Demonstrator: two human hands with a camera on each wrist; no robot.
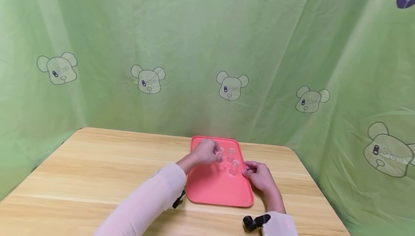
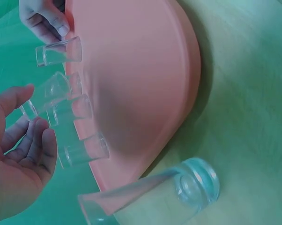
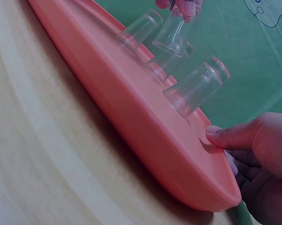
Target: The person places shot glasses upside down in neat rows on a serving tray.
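Several small clear shot glasses [image 1: 233, 168] stand upside down on a pink tray [image 1: 220, 192]. Over the tray's far half, my left hand [image 1: 206, 152] pinches one shot glass [image 2: 52, 91] by its thick base, mouth downward, between thumb and fingertips. In the right wrist view this held glass [image 3: 171, 35] overlaps the standing ones. My right hand [image 1: 259, 176] grips the tray's right rim, thumb [image 3: 218, 135] on top and other fingers partly hidden below. Nearest it is an upside-down shot glass [image 3: 197, 89].
A larger-looking clear glass [image 2: 197, 183], thick base toward the tabletop, shows beside the tray corner in the left wrist view. The tray lies on a wood-grain table [image 1: 113, 178]. Green curtains [image 1: 191, 48] with bear drawings hang behind and at both sides.
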